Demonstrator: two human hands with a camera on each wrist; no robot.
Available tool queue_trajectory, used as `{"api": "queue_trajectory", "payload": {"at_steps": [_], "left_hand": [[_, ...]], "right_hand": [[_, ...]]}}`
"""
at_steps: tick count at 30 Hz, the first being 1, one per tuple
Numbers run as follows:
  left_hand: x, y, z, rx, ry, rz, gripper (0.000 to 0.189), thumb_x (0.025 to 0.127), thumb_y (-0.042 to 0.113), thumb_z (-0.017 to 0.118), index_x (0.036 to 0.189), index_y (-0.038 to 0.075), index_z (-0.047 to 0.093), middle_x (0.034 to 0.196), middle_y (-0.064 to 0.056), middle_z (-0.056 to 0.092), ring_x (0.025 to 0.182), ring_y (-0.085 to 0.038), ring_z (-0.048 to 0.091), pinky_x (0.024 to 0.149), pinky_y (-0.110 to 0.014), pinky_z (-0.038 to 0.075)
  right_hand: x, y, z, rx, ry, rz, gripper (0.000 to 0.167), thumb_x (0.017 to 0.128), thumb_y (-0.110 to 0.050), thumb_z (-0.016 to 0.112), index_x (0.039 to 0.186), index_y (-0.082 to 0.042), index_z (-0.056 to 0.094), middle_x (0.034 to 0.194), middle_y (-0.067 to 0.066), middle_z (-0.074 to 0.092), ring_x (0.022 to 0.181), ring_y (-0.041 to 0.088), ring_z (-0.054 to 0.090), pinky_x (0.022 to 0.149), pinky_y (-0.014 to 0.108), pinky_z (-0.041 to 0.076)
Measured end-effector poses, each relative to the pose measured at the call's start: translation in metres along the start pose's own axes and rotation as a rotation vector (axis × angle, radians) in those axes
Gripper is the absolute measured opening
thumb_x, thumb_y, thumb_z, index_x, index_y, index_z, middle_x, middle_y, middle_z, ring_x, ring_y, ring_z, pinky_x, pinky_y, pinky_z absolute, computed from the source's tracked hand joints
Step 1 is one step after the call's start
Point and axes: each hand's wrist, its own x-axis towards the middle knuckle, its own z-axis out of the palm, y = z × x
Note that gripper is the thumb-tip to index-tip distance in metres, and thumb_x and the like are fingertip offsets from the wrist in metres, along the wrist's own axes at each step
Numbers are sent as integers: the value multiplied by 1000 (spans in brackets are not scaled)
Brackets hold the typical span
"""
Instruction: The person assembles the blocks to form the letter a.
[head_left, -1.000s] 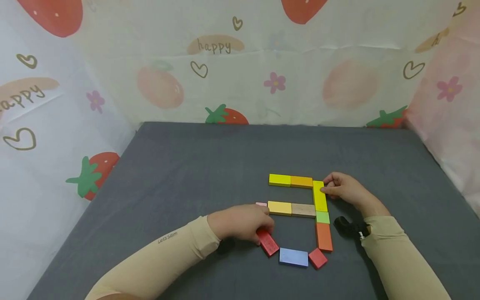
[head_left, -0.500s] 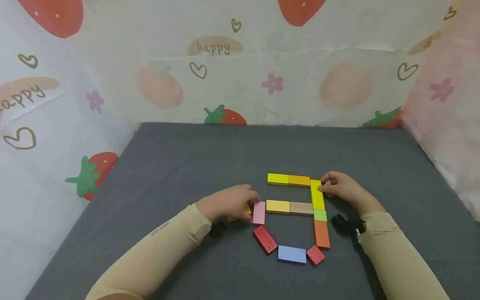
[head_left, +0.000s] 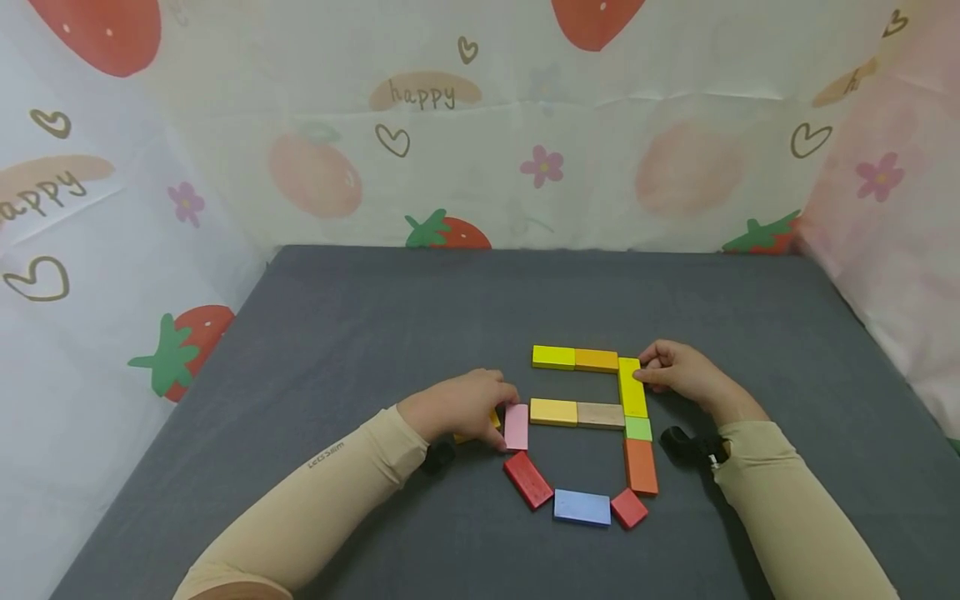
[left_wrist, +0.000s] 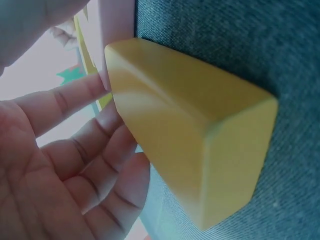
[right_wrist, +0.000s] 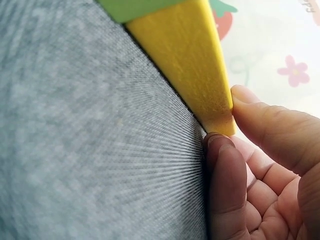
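My left hand (head_left: 456, 406) pinches a pink block (head_left: 516, 427), index finger at its far end and thumb at its near end. Under that hand's other fingers lies an amber-yellow block (left_wrist: 165, 115), mostly hidden in the head view. My right hand (head_left: 690, 379) pinches the far end of a long yellow block (head_left: 632, 389), its thumb against the top edge. A small green block (head_left: 638, 428) adjoins this yellow block's near end, followed by an orange block (head_left: 641, 467). Just right of the pink block, a pale yellow block (head_left: 553, 412) and a tan block (head_left: 601, 415) form a row.
A bright yellow block (head_left: 553, 357) and an amber block (head_left: 596, 360) make the back row. Along the front lie a dark red block (head_left: 528, 480), a blue block (head_left: 582, 507) and a small red block (head_left: 628, 508). Grey cloth (head_left: 375, 333) covers the table.
My left hand has let go of the dark red block and moved back to the pink one. The amber-yellow block has come into view beneath it. My right hand keeps its place.
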Motion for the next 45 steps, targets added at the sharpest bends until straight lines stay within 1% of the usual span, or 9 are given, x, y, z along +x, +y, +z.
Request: {"api": "queue_trajectory", "payload": {"at_steps": [8, 14, 20, 24, 29, 33, 37, 42, 45], "left_hand": [[0, -3, 1, 4, 4, 33, 58, 77, 39, 81, 128, 19, 61, 110, 1, 59, 100, -14, 48, 88, -28, 48], [-10, -19, -2, -67, 18, -19, 60, 77, 38, 81, 129, 18, 60, 116, -2, 59, 102, -16, 54, 92, -33, 49], [-20, -33, -2, -84, -12, -55, 58, 77, 37, 81, 126, 14, 61, 114, -4, 60, 99, -17, 55, 95, -36, 49], [-20, -34, 3, -85, 3, -35, 49, 80, 36, 79, 121, 13, 64, 103, -2, 61, 92, -15, 54, 88, -34, 49], [-14, -32, 8, -96, 28, -28, 33, 82, 33, 78, 106, 14, 64, 88, 1, 58, 81, -14, 52, 76, -30, 46], [-14, -27, 7, -88, 30, -45, 25, 83, 28, 77, 95, 14, 61, 83, 0, 54, 78, -15, 50, 72, -30, 43], [-18, -23, 5, -49, 65, -45, 20, 81, 19, 76, 86, 13, 57, 77, 0, 52, 74, -16, 48, 69, -30, 41], [-22, -25, 2, -52, 119, -66, 20, 77, 15, 75, 83, 14, 55, 70, 1, 50, 65, -16, 47, 62, -28, 39], [-23, -27, -1, -69, 124, -80, 21, 78, 17, 75, 85, 16, 55, 69, 1, 51, 65, -16, 48, 62, -28, 39]], "right_hand": [[0, 0, -1, 4, 3, 6, 33, 94, -23, 65, 115, 0, 53, 83, 0, 61, 80, 16, 55, 75, 25, 49], [1, 1, 1, 4, 2, 5, 33, 93, -22, 65, 115, 0, 54, 83, 0, 62, 80, 16, 56, 75, 26, 49], [1, 3, 2, 2, 4, 5, 33, 93, -22, 66, 114, 0, 54, 82, 0, 61, 80, 17, 56, 75, 26, 49], [1, 4, 1, 1, 3, 5, 33, 93, -23, 66, 114, 0, 54, 83, 0, 61, 81, 17, 55, 75, 26, 49], [0, 4, 2, 4, 3, 11, 34, 93, -23, 66, 115, 0, 54, 83, 0, 61, 81, 17, 55, 75, 25, 49], [1, 4, 2, 7, 7, 17, 34, 93, -23, 66, 115, 0, 54, 83, 0, 61, 81, 17, 55, 75, 25, 49], [1, 3, 2, 6, 8, 17, 35, 93, -24, 66, 115, 0, 54, 83, 0, 61, 82, 18, 55, 75, 25, 49], [1, 2, 1, 6, 6, 12, 34, 93, -23, 66, 115, 0, 54, 83, 0, 61, 82, 18, 55, 75, 26, 49], [1, 2, 0, 2, 3, 5, 33, 93, -22, 66, 115, 0, 54, 82, 0, 61, 81, 18, 55, 75, 26, 49]]}}
